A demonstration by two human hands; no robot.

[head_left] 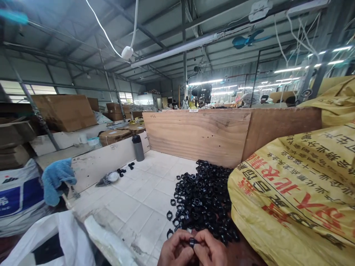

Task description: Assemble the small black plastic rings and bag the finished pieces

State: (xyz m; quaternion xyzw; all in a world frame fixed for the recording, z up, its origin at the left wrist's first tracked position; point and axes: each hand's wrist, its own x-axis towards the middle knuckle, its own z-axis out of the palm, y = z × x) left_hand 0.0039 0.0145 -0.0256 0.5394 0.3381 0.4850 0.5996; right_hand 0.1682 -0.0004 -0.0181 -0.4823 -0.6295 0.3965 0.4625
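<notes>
Both hands meet at the bottom of the head view, in front of a heap of small black plastic rings. Pinched between their fingertips is one black plastic ring. My left hand grips it from the left, thumb and fingers curled. My right hand closes on it from the right. A few loose rings lie just beyond the left hand, at the heap's edge. The fingers partly hide the held ring.
A yellow printed sack bulges along the right side. Wooden boards wall the white tabletop at the back. A grey bottle stands at the back left, near a small bag. White sacks sit at lower left.
</notes>
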